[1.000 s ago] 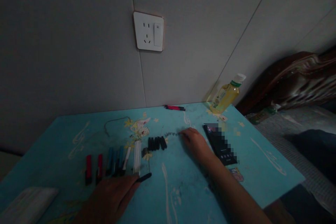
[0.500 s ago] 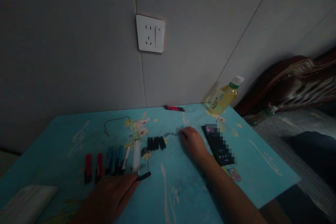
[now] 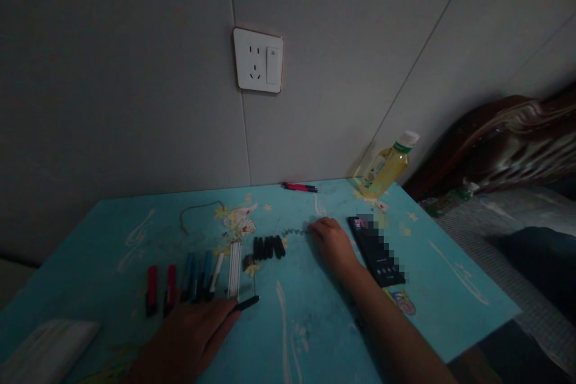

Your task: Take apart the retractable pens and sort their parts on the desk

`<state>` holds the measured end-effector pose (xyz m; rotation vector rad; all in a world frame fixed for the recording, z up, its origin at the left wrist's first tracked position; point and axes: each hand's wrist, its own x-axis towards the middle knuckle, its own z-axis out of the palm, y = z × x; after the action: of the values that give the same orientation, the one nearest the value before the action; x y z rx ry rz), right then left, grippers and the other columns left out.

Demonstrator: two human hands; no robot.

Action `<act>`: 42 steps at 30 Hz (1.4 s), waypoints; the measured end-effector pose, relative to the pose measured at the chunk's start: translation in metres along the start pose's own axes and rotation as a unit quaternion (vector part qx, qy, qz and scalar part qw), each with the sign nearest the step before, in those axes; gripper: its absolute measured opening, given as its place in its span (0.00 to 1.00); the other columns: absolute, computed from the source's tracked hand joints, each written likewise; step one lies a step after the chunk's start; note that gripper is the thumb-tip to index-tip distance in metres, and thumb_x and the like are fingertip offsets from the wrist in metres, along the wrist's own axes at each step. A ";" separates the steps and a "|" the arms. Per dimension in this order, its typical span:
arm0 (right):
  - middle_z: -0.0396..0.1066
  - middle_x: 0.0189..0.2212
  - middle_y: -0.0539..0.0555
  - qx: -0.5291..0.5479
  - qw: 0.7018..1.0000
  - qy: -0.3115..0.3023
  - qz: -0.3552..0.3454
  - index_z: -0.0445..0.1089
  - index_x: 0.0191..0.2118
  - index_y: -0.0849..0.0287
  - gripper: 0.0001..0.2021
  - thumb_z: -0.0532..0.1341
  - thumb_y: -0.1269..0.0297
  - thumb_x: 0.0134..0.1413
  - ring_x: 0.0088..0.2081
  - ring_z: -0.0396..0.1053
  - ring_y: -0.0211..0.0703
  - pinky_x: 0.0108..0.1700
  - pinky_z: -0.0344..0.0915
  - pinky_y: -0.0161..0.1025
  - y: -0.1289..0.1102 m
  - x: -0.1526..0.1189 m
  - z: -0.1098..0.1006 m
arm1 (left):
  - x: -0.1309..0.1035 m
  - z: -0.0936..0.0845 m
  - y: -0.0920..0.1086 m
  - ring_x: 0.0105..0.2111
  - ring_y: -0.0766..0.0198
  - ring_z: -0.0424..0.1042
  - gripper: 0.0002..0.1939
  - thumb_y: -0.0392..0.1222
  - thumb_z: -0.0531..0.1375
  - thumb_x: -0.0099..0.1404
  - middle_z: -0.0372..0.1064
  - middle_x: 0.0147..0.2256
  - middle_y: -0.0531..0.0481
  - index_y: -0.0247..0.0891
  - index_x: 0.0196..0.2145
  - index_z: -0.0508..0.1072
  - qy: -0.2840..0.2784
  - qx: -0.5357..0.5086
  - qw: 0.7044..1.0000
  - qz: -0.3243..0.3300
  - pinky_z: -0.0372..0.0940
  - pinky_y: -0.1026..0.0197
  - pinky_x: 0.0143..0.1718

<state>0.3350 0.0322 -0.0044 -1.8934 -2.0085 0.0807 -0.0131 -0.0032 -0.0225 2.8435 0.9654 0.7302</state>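
Observation:
My left hand (image 3: 193, 331) is closed at the front of the table around a black pen part (image 3: 247, 303) whose pointed end sticks out to the right. Farther back, my right hand (image 3: 332, 243) rests on the table with its fingers drawn together. Its fingertips are at the right end of a row of small springs (image 3: 293, 231); whatever they pinch is too small to make out. Left of that hand lie several short black pen parts (image 3: 269, 246). Several thin white refills (image 3: 234, 270) lie side by side, with blue pen barrels (image 3: 197, 276) and a white barrel (image 3: 218, 270) beside them.
Two red barrels (image 3: 152, 289) lie at left. Red-and-black pens (image 3: 299, 187) lie by the wall. A phone (image 3: 375, 252) is right of my right hand, a yellow drink bottle (image 3: 386, 168) behind it. A white object (image 3: 51, 345) sits at the front left corner.
My right fingertips have shifted slightly at the end of the spring row. The left hand keeps its hold on the black pen part. The view has moved slightly.

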 end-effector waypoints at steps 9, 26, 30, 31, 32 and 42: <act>0.73 0.46 0.57 -0.081 0.996 -0.023 -0.011 0.71 0.55 0.53 0.17 0.55 0.72 0.64 0.47 0.69 0.45 0.54 0.61 0.39 -0.006 0.006 0.002 | -0.002 0.004 -0.003 0.31 0.66 0.78 0.14 0.48 0.52 0.72 0.79 0.37 0.53 0.42 0.46 0.74 -0.012 -0.016 1.000 0.013 0.72 0.67 0.32; 0.74 0.28 0.51 0.163 0.949 -0.107 -0.247 0.71 0.34 0.56 0.14 0.53 0.58 0.68 0.31 0.70 0.42 0.37 0.65 0.39 -0.112 -0.058 0.017 | 0.013 -0.006 0.019 0.25 0.64 0.73 0.16 0.40 0.46 0.74 0.72 0.27 0.52 0.42 0.40 0.75 0.022 0.028 0.999 0.025 0.68 0.63 0.26; 0.73 0.25 0.51 0.145 0.943 -0.084 -0.286 0.69 0.31 0.57 0.16 0.53 0.56 0.68 0.29 0.69 0.42 0.35 0.63 0.39 -0.106 -0.053 0.024 | 0.013 -0.003 0.021 0.22 0.65 0.71 0.16 0.40 0.48 0.73 0.74 0.27 0.52 0.47 0.44 0.75 0.014 0.016 1.000 0.008 0.68 0.64 0.26; 0.73 0.26 0.51 0.139 0.940 -0.079 -0.300 0.69 0.32 0.57 0.15 0.53 0.56 0.68 0.30 0.69 0.43 0.37 0.63 0.40 -0.106 -0.052 0.021 | 0.013 -0.003 0.021 0.22 0.66 0.71 0.16 0.41 0.48 0.74 0.74 0.28 0.52 0.48 0.45 0.75 0.011 0.014 1.000 0.003 0.68 0.65 0.26; 0.73 0.28 0.52 0.136 0.938 -0.079 -0.310 0.70 0.35 0.57 0.14 0.53 0.57 0.68 0.32 0.69 0.44 0.38 0.63 0.40 -0.107 -0.052 0.018 | 0.013 -0.002 0.020 0.22 0.66 0.71 0.17 0.40 0.47 0.74 0.74 0.28 0.52 0.48 0.45 0.75 0.010 0.010 1.000 0.002 0.68 0.65 0.25; 0.75 0.33 0.52 0.206 0.938 -0.132 -0.246 0.71 0.40 0.58 0.12 0.54 0.56 0.67 0.38 0.71 0.42 0.44 0.66 0.37 -0.108 -0.056 0.008 | 0.007 0.003 0.005 0.28 0.68 0.76 0.16 0.44 0.48 0.75 0.76 0.30 0.53 0.41 0.39 0.75 0.061 0.028 0.995 0.079 0.69 0.68 0.32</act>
<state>0.2311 -0.0306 0.0073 -1.1374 -2.3510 0.5960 -0.0043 -0.0026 -0.0219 2.9810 0.7909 0.9170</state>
